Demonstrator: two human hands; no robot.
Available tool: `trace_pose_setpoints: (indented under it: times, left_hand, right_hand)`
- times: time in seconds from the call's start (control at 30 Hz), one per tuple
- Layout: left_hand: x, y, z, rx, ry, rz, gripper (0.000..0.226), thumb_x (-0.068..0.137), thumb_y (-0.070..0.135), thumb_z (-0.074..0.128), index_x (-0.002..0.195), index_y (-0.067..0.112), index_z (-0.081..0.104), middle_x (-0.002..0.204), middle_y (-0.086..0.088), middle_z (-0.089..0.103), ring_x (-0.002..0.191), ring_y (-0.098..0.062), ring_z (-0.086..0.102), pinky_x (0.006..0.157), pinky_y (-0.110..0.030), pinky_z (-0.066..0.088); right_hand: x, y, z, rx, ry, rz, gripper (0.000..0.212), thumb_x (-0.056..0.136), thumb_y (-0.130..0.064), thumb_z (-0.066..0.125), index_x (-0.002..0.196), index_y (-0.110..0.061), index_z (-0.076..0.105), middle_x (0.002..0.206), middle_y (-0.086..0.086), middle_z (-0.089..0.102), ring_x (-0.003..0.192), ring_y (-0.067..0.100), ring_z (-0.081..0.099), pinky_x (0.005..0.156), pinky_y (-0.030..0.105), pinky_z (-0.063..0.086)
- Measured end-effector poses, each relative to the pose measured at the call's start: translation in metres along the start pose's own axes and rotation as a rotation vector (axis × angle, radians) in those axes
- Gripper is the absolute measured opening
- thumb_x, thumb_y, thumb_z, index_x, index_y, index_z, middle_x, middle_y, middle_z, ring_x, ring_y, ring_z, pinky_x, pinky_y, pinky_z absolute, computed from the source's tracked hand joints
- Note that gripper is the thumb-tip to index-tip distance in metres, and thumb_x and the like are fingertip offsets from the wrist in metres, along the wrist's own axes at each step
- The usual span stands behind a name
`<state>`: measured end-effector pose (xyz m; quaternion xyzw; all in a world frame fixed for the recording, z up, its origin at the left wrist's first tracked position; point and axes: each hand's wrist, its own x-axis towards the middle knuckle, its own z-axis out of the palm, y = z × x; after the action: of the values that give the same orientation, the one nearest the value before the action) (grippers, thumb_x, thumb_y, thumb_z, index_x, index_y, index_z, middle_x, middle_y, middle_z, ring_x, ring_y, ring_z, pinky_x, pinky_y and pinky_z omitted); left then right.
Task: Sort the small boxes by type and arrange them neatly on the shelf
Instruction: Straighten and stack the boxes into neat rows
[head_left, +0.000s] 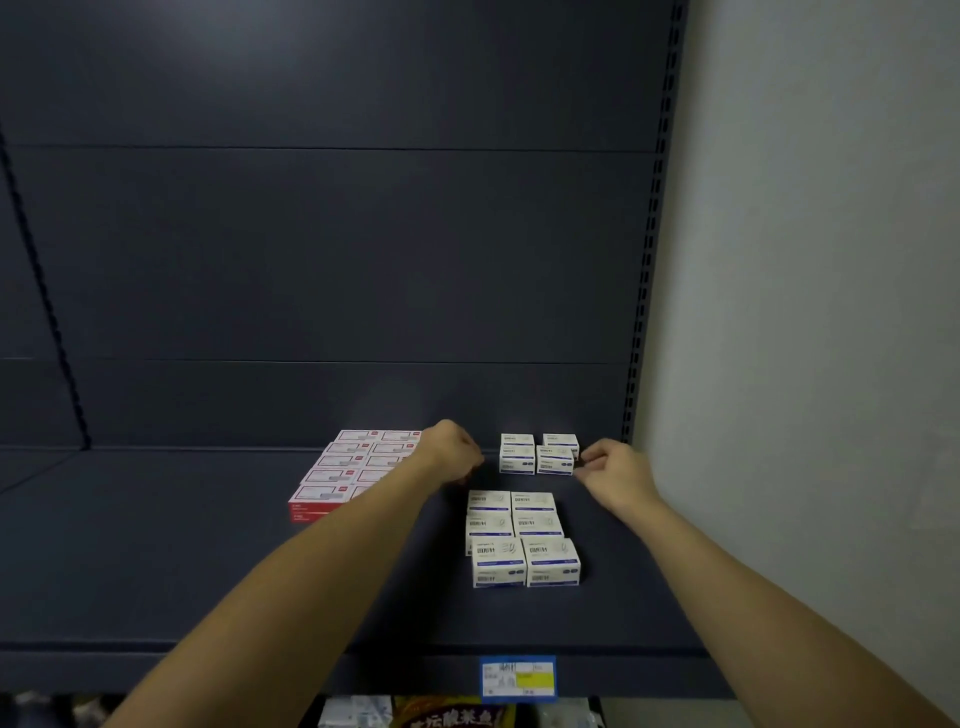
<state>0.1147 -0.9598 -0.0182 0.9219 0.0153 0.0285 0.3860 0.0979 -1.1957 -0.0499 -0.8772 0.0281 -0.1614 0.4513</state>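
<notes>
**Back cluster of white boxes could get knocked out of line**

I have both hands reaching to the rear of the shelf (156, 545). My left hand (451, 451) is curled loosely between the red boxes (343, 475) and the rear white boxes (537, 454); I cannot tell whether it pinches anything. My right hand (615, 470) sits just beside that rear group's right edge, fingers bent, holding nothing that I can see.

The front white boxes (522, 538) stand apart from the rear group, with a bare strip of shelf between. My forearms pass on either side of them, so a careless pull back could, I judge, clip the nearest boxes and skew the rows. Squeezing the rear group from both sides unevenly might tip a box or push it against the back panel (332, 260).

The boxes are light cardboard, squarish, with crisp edges and printed labels; the red ones are flatter and laid in two columns. The shelf looks like smooth, dark painted metal, so I expect boxes to slide easily. A blue and yellow price tag (518, 677) hangs on the front lip.
</notes>
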Motion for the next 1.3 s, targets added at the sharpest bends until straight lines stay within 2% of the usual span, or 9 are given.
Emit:
trace_pose_setpoints:
  times: [0.17,0.37,0.5,0.63,0.73,0.93,1.13,1.23,1.3]
  left_hand:
    - [0.023,0.005,0.010,0.042,0.014,0.037,0.020,0.092,0.023,0.073,0.110,0.015,0.074,0.111,-0.005,0.070,0.100,-0.018,0.066,0.085,-0.026,0.052]
    - [0.042,0.006,0.021,0.084,-0.041,0.079,0.034,0.087,0.021,0.078,0.119,0.014,0.070,0.120,-0.004,0.066,0.111,-0.020,0.062,0.094,-0.028,0.049]
    - [0.046,0.007,0.020,0.081,-0.095,0.119,0.026,0.087,0.018,0.077,0.112,0.017,0.072,0.113,-0.003,0.070,0.100,-0.015,0.066,0.092,-0.029,0.054]
    - [0.045,0.006,0.020,0.075,-0.136,0.153,0.020,0.089,0.012,0.073,0.108,0.017,0.073,0.103,0.000,0.070,0.088,-0.009,0.067,0.069,-0.017,0.051]
    - [0.043,0.006,0.017,0.088,-0.139,0.149,0.018,0.088,0.011,0.073,0.105,0.019,0.074,0.104,-0.002,0.071,0.093,-0.013,0.068,0.076,-0.020,0.053]
    - [0.038,-0.002,0.003,0.055,-0.170,0.076,0.026,0.086,0.002,0.071,0.109,0.013,0.070,0.098,-0.005,0.072,0.078,-0.013,0.073,0.064,-0.019,0.055]
    - [0.025,-0.015,-0.016,-0.010,-0.221,0.024,0.032,0.085,-0.002,0.071,0.117,0.005,0.070,0.105,-0.010,0.073,0.086,-0.019,0.074,0.077,-0.027,0.061]
    - [0.016,-0.020,-0.019,-0.091,-0.227,0.018,0.032,0.084,-0.009,0.069,0.115,-0.003,0.069,0.098,-0.014,0.073,0.077,-0.020,0.073,0.068,-0.024,0.061]
    - [0.012,-0.021,-0.020,-0.114,-0.246,0.016,0.029,0.084,-0.009,0.069,0.112,-0.002,0.069,0.101,-0.015,0.073,0.081,-0.023,0.074,0.071,-0.026,0.061]
  right_hand:
    - [0.022,0.004,0.006,-0.047,-0.035,0.040,0.025,0.083,-0.012,0.078,0.105,-0.010,0.067,0.089,0.000,0.065,0.081,0.014,0.060,0.074,0.020,0.041]
    - [0.040,0.007,0.010,-0.077,-0.098,0.037,0.032,0.079,-0.011,0.082,0.108,-0.014,0.069,0.096,0.002,0.070,0.085,0.014,0.062,0.071,0.016,0.042]
    - [0.043,0.006,0.013,-0.100,-0.116,0.048,0.032,0.076,-0.013,0.085,0.106,-0.017,0.071,0.096,0.001,0.070,0.083,0.011,0.063,0.060,0.007,0.038]
    - [0.041,0.003,0.011,-0.123,-0.126,0.041,0.032,0.076,-0.016,0.085,0.105,-0.017,0.071,0.094,-0.001,0.069,0.082,0.010,0.062,0.059,0.006,0.037]
    - [0.037,0.000,0.010,-0.136,-0.140,0.029,0.031,0.076,-0.017,0.086,0.102,-0.018,0.071,0.094,-0.002,0.069,0.083,0.010,0.062,0.060,0.007,0.038]
    - [0.027,-0.007,0.015,-0.130,-0.176,-0.010,0.023,0.077,-0.019,0.085,0.096,-0.019,0.072,0.086,-0.004,0.071,0.075,0.002,0.062,0.059,0.007,0.039]
    - [0.015,-0.021,0.027,-0.116,-0.208,-0.059,0.010,0.081,-0.022,0.080,0.084,-0.019,0.072,0.076,-0.001,0.074,0.078,0.011,0.071,0.083,0.025,0.056]
    - [0.008,-0.026,0.028,-0.122,-0.224,-0.072,0.011,0.081,-0.021,0.080,0.080,-0.021,0.069,0.077,-0.002,0.074,0.078,0.011,0.071,0.077,0.021,0.054]
    - [0.003,-0.028,0.024,-0.134,-0.233,-0.065,0.009,0.081,-0.021,0.079,0.082,-0.021,0.070,0.077,-0.004,0.073,0.075,0.007,0.069,0.066,0.013,0.048]
